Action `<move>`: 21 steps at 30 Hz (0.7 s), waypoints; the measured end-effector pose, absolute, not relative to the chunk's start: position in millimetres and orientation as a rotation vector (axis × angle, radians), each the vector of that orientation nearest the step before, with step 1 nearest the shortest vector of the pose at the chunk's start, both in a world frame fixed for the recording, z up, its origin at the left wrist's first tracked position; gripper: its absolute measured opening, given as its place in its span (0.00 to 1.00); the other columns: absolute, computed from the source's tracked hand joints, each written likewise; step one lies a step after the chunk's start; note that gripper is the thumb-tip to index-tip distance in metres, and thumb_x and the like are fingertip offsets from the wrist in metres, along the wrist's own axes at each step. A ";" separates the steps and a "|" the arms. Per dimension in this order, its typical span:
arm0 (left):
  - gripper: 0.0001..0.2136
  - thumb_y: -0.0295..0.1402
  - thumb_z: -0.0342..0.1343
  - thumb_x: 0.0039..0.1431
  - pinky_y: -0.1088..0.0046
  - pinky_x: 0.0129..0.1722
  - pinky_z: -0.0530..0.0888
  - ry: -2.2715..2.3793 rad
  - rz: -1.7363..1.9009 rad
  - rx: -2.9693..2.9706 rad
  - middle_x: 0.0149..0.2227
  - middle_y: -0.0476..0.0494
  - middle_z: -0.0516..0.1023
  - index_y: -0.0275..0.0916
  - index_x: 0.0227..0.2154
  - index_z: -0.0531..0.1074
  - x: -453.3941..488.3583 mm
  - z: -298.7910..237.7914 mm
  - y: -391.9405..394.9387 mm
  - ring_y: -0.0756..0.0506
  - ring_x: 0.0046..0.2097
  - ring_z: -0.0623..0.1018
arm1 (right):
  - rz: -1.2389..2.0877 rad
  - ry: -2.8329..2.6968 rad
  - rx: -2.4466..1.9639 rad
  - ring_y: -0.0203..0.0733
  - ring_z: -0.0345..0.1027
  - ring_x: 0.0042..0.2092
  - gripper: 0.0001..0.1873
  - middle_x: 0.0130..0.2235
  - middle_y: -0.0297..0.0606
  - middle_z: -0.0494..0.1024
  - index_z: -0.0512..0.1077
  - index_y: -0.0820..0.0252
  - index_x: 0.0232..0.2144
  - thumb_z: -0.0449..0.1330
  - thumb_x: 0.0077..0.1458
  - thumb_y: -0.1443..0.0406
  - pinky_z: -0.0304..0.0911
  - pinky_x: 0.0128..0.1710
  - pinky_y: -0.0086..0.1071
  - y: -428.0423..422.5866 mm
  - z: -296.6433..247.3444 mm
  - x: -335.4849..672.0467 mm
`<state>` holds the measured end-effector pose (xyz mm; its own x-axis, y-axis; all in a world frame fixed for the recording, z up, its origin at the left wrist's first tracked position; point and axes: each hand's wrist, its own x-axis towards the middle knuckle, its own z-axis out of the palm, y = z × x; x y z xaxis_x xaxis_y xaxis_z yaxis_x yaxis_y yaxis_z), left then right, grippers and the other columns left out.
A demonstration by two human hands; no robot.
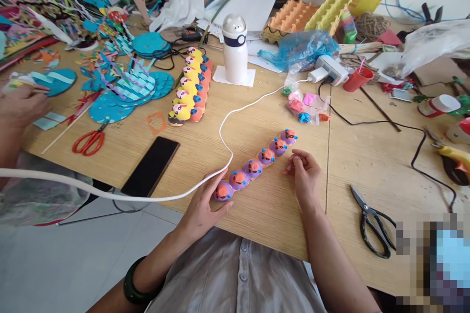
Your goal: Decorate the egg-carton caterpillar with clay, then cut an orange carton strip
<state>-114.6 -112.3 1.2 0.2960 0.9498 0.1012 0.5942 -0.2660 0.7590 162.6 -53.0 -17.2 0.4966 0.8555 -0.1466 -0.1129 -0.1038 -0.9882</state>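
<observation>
A row of purple craft domes with orange faces and blue dots (257, 165) lies diagonally on the wooden table (257, 215) in front of me. My left hand (205, 203) rests at the near end of the row, fingers curled around the nearest dome. My right hand (306, 176) sits just right of the row's middle, fingers bent and pinched together near a dome, with nothing I can make out in them. A white cable (223, 132) runs under my left fingers.
A longer row of yellow and orange figures (191, 85) lies further back. A white bottle (235, 49), black phone (150, 166), red scissors (90, 141), black scissors (370, 220), bags of coloured clay (306, 105) and egg cartons (312, 14) surround it. Another person's hand (20, 105) works at far left.
</observation>
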 end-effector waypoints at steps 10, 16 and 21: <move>0.26 0.38 0.62 0.64 0.56 0.63 0.72 1.427 0.681 1.893 0.61 0.42 0.76 0.49 0.64 0.68 -121.8 7.5 -117.6 0.37 0.61 0.76 | 0.927 -0.675 -1.422 0.32 0.64 0.25 0.11 0.33 0.32 0.74 0.75 0.58 0.38 0.62 0.49 0.64 0.69 0.21 0.28 -54.4 -14.4 161.4; 0.29 0.36 0.64 0.62 0.58 0.61 0.74 1.421 0.693 1.916 0.60 0.40 0.74 0.48 0.65 0.67 -115.3 5.6 -121.4 0.38 0.61 0.75 | 0.976 -0.621 -1.357 0.29 0.58 0.24 0.10 0.28 0.28 0.68 0.76 0.58 0.37 0.62 0.51 0.63 0.66 0.21 0.25 -56.2 -4.3 159.8; 0.30 0.34 0.66 0.60 0.60 0.60 0.75 1.365 0.778 2.007 0.59 0.40 0.72 0.48 0.64 0.67 -95.0 5.2 -112.9 0.39 0.60 0.75 | 1.027 -0.619 -1.360 0.29 0.54 0.22 0.09 0.24 0.25 0.65 0.76 0.59 0.35 0.62 0.50 0.63 0.62 0.18 0.25 -56.1 -2.6 158.7</move>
